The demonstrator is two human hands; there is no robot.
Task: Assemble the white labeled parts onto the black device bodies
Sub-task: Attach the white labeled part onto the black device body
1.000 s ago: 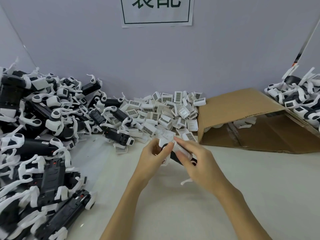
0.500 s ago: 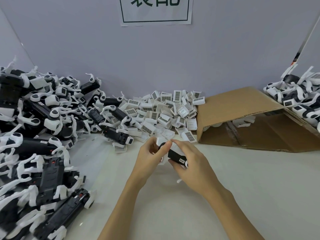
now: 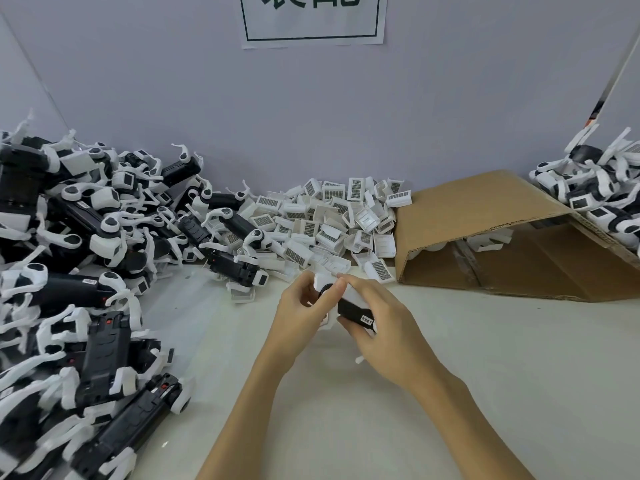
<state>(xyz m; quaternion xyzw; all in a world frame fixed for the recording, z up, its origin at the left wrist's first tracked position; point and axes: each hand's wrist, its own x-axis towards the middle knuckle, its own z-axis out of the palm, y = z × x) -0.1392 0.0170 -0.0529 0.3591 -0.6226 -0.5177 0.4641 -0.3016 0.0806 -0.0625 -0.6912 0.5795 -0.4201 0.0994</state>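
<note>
A black device body (image 3: 354, 311) with a small white sticker sits between both hands above the table's middle. My right hand (image 3: 384, 323) grips its lower end, fingers curled under it. My left hand (image 3: 300, 311) pinches a white labeled part (image 3: 323, 283) against the body's upper end, thumb and forefinger on it. Much of the body is hidden by the fingers. A heap of loose white labeled parts (image 3: 329, 223) lies just behind the hands against the wall.
A large pile of black device bodies with white arms (image 3: 86, 271) fills the left side. An open cardboard box (image 3: 485, 233) lies on its side at right, with more devices (image 3: 602, 195) beyond it. The white tabletop (image 3: 485, 375) shows at front right.
The hands have turned the black body so its stickered end shows under my right hand. The white part now sits at the body's upper end under my left fingers.
</note>
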